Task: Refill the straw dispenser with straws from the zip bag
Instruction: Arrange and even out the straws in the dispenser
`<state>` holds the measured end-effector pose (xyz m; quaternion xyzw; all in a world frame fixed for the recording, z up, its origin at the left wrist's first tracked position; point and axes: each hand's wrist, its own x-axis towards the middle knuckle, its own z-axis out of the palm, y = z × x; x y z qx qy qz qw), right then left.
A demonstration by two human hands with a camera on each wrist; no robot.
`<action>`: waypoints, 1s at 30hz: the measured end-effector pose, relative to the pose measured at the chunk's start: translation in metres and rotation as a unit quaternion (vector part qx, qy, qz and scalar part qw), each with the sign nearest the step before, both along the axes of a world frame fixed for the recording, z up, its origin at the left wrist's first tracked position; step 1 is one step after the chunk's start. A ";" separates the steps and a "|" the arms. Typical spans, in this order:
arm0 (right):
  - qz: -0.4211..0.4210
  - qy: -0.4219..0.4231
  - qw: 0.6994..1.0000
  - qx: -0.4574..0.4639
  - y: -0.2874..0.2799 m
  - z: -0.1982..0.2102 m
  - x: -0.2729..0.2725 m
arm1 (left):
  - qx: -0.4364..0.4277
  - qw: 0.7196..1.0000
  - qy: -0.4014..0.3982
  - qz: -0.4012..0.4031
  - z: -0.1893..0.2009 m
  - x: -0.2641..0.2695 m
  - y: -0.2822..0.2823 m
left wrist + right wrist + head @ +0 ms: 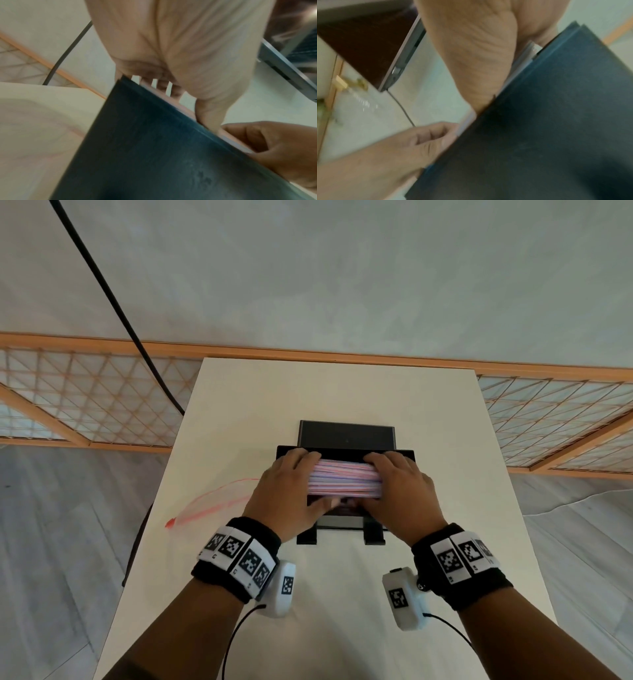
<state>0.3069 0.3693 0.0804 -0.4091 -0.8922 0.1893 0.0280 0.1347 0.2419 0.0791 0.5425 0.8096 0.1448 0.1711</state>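
From the head view, a black straw dispenser (346,518) stands in the middle of a pale table (428,412), its lid (346,434) tipped open toward the far side. A thick bundle of pink and blue striped straws (345,478) lies crosswise over the open top of the dispenser. The left hand (284,491) grasps the left end of the bundle, fingers curled over the far side and thumb on the near side. The right hand (399,491) grasps the right end in the same way. The clear zip bag (212,501) with its red seal lies flat on the table to the left, near the left wrist and apart from the dispenser. A black cable (113,302) runs down past the far left corner of the table.

In the left wrist view, blurred, the left hand (171,54) reaches over the dark wall of the dispenser (154,155), its fingers (161,86) curled past the rim, where a pale strip of straws (185,109) shows. The right hand (278,148) is at the lower right.

In the right wrist view, also blurred, the right hand (479,54) wraps over the dispenser (547,128) edge, with straws (523,54) pale beside the palm. The left hand (419,146) lies against the near edge.
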 end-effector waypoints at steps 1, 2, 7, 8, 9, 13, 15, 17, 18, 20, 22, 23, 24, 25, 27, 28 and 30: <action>0.003 0.003 1.000 -0.018 -0.003 0.000 0.002 | -0.008 1.000 0.007 -0.013 0.000 0.000 -0.003; 0.007 0.004 0.999 -0.034 -0.004 0.000 0.005 | -0.020 1.000 0.012 -0.021 0.001 0.001 -0.007; 0.031 0.000 0.995 -0.099 0.000 0.017 0.016 | -0.041 0.997 0.059 -0.030 0.003 0.005 -0.022; 0.036 -0.004 0.993 -0.109 0.000 0.020 0.018 | -0.037 0.997 0.062 -0.027 0.003 0.006 -0.025; 0.041 -0.007 0.993 -0.114 0.001 0.022 0.019 | -0.033 0.997 0.063 -0.024 0.003 0.007 -0.027; 0.055 -0.003 0.990 -0.129 0.002 0.021 0.024 | -0.010 0.998 0.058 -0.020 0.004 0.011 -0.031; 0.056 0.006 0.991 -0.125 0.002 0.018 0.026 | 0.012 0.998 0.065 -0.021 0.003 0.008 -0.030; 0.066 0.018 0.992 -0.109 0.003 0.015 0.027 | 0.054 0.996 0.063 -0.014 0.004 0.003 -0.027; 0.071 0.025 0.992 -0.098 0.003 0.014 0.027 | 0.076 0.995 0.061 -0.013 0.006 0.000 -0.024; 0.072 0.041 0.993 -0.079 0.006 0.014 0.024 | 0.087 0.994 0.051 -0.033 0.012 -0.006 -0.015; 0.070 0.034 0.995 -0.063 0.009 0.015 0.020 | 0.028 0.996 0.041 -0.075 0.016 -0.010 -0.004; 0.070 0.018 0.995 -0.062 0.010 0.016 0.018 | -0.018 0.995 0.044 -0.088 0.017 -0.012 0.000; 0.071 -0.003 0.995 -0.066 0.011 0.017 0.017 | -0.060 0.993 0.052 -0.093 0.018 -0.012 0.004; 0.073 -0.020 0.995 -0.070 0.012 0.017 0.015 | -0.090 0.990 0.064 -0.093 0.019 -0.012 0.005; 0.073 -0.025 0.995 -0.070 0.012 0.017 0.015 | -0.115 0.984 0.096 -0.093 0.022 -0.011 0.004; 0.070 -0.019 0.995 -0.067 0.012 0.018 0.016 | -0.115 0.983 0.112 -0.093 0.024 -0.010 0.003; 0.065 -0.015 0.996 -0.063 0.015 0.020 0.019 | -0.106 0.983 0.125 -0.086 0.025 -0.009 0.001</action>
